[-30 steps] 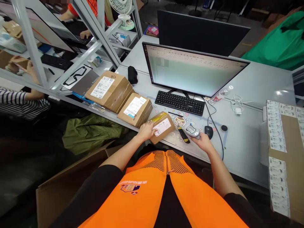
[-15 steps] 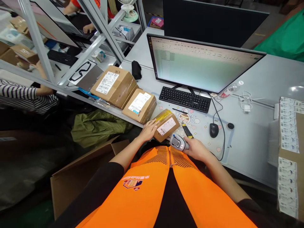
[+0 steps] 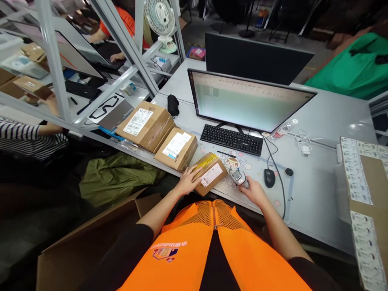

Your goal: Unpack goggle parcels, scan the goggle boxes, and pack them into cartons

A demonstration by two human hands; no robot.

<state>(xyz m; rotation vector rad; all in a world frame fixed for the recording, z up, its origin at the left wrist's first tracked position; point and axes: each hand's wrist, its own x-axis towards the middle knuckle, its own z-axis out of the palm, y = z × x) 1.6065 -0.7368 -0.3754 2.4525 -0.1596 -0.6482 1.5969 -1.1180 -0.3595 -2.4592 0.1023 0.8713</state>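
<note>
My left hand point(image 3: 188, 182) lies with fingers stretched over the left side of a small cardboard box point(image 3: 216, 182). This box has a white label and a strip of yellow tape on top, and sits at the desk's front edge. My right hand point(image 3: 254, 190) is closed round the handle of a grey barcode scanner point(image 3: 239, 178), just right of the box. The scanner's head points up and left over the desk mat point(image 3: 257, 163). Left of my left hand stand a medium labelled box point(image 3: 178, 150) and a larger labelled box point(image 3: 142, 125).
Behind the mat are a keyboard point(image 3: 232, 139) and a lit monitor point(image 3: 248, 101). A mouse point(image 3: 269, 178) with its cable lies to the right. A metal frame point(image 3: 118, 76) borders the left side. An open carton point(image 3: 87, 246) stands below the desk. Other people work at left.
My right hand has moved the scanner forward, away from my vest and over the mat. My left hand stays on the small box. The camera view has tilted up a little.
</note>
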